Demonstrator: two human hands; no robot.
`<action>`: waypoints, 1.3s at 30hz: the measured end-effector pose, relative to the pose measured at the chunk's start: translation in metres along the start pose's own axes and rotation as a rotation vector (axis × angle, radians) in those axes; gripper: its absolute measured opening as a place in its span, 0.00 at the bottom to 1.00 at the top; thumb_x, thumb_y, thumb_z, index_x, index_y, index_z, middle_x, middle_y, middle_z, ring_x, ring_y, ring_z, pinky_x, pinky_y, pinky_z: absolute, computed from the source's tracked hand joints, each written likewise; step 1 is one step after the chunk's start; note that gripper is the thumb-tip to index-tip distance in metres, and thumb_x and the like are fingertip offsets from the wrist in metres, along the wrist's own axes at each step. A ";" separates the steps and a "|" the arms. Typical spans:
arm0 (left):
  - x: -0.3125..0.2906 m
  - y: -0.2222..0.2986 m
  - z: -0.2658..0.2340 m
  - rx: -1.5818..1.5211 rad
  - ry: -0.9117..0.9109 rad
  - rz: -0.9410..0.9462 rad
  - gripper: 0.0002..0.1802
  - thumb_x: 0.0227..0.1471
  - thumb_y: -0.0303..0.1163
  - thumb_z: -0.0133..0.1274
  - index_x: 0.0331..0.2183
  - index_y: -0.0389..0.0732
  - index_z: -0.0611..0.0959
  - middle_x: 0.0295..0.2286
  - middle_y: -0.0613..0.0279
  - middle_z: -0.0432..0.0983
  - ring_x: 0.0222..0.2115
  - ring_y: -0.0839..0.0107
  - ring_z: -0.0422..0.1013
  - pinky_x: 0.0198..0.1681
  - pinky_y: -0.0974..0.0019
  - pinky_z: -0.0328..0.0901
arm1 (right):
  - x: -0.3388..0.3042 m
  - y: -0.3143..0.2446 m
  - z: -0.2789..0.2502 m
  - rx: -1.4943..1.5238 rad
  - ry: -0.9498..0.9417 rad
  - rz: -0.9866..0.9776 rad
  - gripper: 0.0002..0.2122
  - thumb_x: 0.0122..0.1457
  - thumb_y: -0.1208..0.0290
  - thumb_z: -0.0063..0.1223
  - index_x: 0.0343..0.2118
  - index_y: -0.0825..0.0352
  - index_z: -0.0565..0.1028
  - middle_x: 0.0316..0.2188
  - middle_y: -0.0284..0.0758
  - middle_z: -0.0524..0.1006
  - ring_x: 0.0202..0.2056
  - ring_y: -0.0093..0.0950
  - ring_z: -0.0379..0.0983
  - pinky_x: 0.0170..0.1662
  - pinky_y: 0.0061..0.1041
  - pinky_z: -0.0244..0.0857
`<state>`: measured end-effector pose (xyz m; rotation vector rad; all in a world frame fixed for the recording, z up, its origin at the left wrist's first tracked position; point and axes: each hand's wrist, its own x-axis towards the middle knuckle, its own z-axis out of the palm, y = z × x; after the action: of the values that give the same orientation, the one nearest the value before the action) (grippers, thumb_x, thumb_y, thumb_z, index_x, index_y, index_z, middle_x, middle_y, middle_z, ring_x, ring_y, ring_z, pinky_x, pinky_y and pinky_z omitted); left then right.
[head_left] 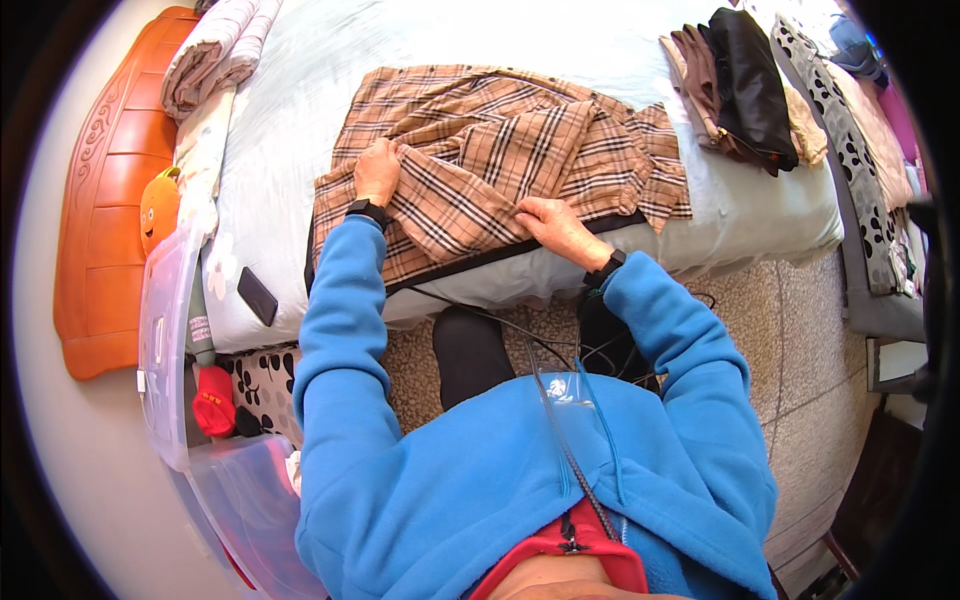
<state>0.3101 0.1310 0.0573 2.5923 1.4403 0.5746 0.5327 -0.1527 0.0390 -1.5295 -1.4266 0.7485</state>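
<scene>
Presently, the plaid garment is lying along the near edge of the bed, while the left hand and right hand are each pinching its fabric in a closed grip.

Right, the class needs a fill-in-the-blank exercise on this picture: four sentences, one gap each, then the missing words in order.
1. The left hand and right hand both touch the plaid garment, which lies on the ____.
2. The sleeves on both forearms are ____ in colour.
3. In the picture, the phone lies to the ____ of the plaid garment.
4. The left wristband is ____ in colour.

Missing words: bed; blue; left; black.
</scene>
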 end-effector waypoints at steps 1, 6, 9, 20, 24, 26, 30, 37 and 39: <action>-0.002 -0.001 -0.003 -0.002 0.004 0.001 0.18 0.63 0.43 0.46 0.34 0.38 0.80 0.33 0.41 0.80 0.37 0.41 0.75 0.42 0.43 0.68 | 0.000 0.001 0.002 -0.009 0.008 0.003 0.07 0.61 0.69 0.55 0.35 0.67 0.76 0.28 0.47 0.78 0.33 0.47 0.76 0.35 0.39 0.69; -0.015 -0.013 -0.004 -0.017 -0.004 -0.034 0.17 0.63 0.43 0.46 0.34 0.39 0.80 0.33 0.41 0.80 0.38 0.41 0.75 0.42 0.43 0.68 | 0.000 0.004 0.008 -0.049 0.041 0.003 0.07 0.61 0.68 0.55 0.35 0.67 0.76 0.29 0.47 0.78 0.34 0.47 0.76 0.35 0.39 0.69; -0.016 -0.017 0.007 -0.073 -0.016 -0.053 0.17 0.63 0.44 0.46 0.36 0.41 0.81 0.34 0.43 0.80 0.38 0.41 0.75 0.42 0.44 0.68 | -0.002 0.002 0.007 -0.030 0.066 0.002 0.08 0.60 0.67 0.56 0.34 0.67 0.76 0.29 0.46 0.78 0.33 0.46 0.76 0.35 0.38 0.69; -0.019 -0.009 0.002 0.026 0.110 -0.028 0.15 0.64 0.41 0.46 0.35 0.40 0.79 0.34 0.44 0.79 0.36 0.44 0.76 0.40 0.45 0.70 | 0.000 -0.011 -0.001 0.017 -0.003 0.074 0.09 0.60 0.67 0.58 0.33 0.69 0.76 0.25 0.46 0.76 0.29 0.43 0.75 0.32 0.36 0.66; -0.019 -0.011 -0.006 0.079 0.121 -0.041 0.15 0.64 0.40 0.46 0.35 0.38 0.79 0.36 0.45 0.79 0.37 0.44 0.76 0.40 0.45 0.70 | 0.007 -0.019 -0.008 -0.003 0.029 0.041 0.08 0.59 0.69 0.58 0.32 0.70 0.76 0.25 0.46 0.76 0.28 0.43 0.75 0.32 0.35 0.67; -0.020 -0.016 -0.003 0.100 0.090 -0.062 0.14 0.64 0.39 0.46 0.36 0.38 0.79 0.36 0.45 0.79 0.37 0.44 0.76 0.40 0.46 0.70 | 0.012 -0.021 -0.011 -0.049 0.035 -0.028 0.07 0.59 0.70 0.58 0.33 0.71 0.77 0.26 0.47 0.77 0.29 0.44 0.76 0.32 0.36 0.68; -0.026 -0.029 0.015 0.108 0.137 -0.153 0.15 0.64 0.40 0.45 0.36 0.39 0.79 0.35 0.45 0.80 0.36 0.43 0.77 0.39 0.44 0.71 | 0.015 -0.019 -0.006 -0.088 0.088 -0.049 0.09 0.61 0.68 0.57 0.34 0.70 0.77 0.27 0.47 0.78 0.31 0.46 0.76 0.34 0.38 0.69; -0.025 -0.046 0.038 0.125 0.134 -0.099 0.14 0.64 0.39 0.44 0.36 0.40 0.78 0.34 0.45 0.80 0.34 0.44 0.78 0.38 0.44 0.72 | 0.004 -0.010 0.001 -0.277 0.101 -0.160 0.11 0.60 0.65 0.60 0.37 0.69 0.76 0.31 0.46 0.77 0.36 0.45 0.75 0.39 0.38 0.69; -0.023 -0.050 0.037 0.145 0.167 -0.020 0.13 0.64 0.39 0.44 0.36 0.41 0.77 0.35 0.47 0.79 0.32 0.44 0.78 0.35 0.45 0.72 | 0.006 -0.009 -0.003 -0.246 0.059 -0.148 0.10 0.58 0.67 0.60 0.36 0.69 0.75 0.30 0.46 0.76 0.36 0.46 0.74 0.38 0.39 0.68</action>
<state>0.2738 0.1409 0.0032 2.6923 1.6126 0.7251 0.5325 -0.1478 0.0495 -1.5945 -1.6140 0.4472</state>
